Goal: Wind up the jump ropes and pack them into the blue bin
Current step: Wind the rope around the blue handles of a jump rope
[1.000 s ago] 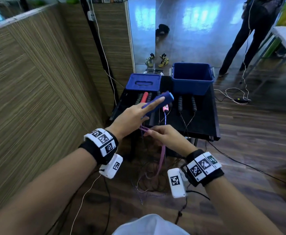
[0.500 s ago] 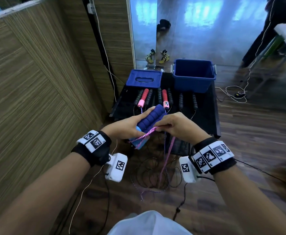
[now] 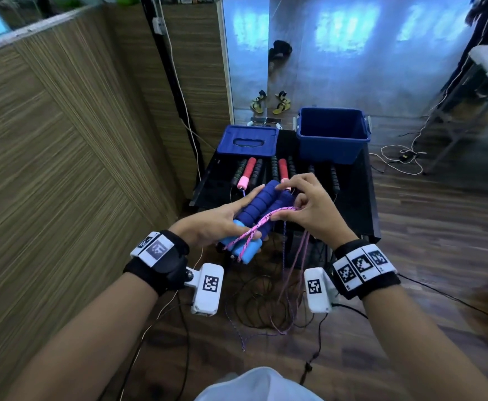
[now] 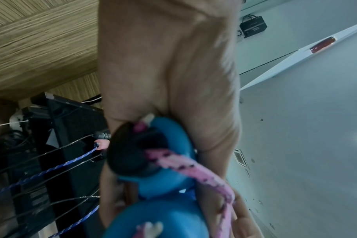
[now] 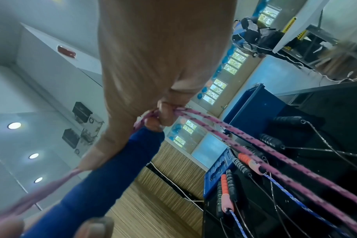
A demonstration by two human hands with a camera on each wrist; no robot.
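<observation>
The two blue foam handles [image 3: 261, 211] are ribbed, dark blue along the grip with lighter blue end caps, and lie side by side as a pair. A pink rope [image 3: 268, 219] flecked with dark specks runs from the caps, crosses over the handles as a doubled strand, and hangs down to a loose tangle on the wooden floor. The pair is held in the air above the near edge of the black surface [image 3: 361, 198].

The left hand [image 3: 216, 224] grips the handles from the left, fingers wrapped beneath them and thumb along the top. The right hand [image 3: 312, 209] pinches the doubled pink rope between thumb and fingers just beside the handles.

At the far right corner of the surface stands the open blue bin [image 3: 334, 146]; its blue lid [image 3: 248, 140] lies at the far left. Other rope handles [image 3: 250, 170], black and red, lie in a row in front of them.
</observation>
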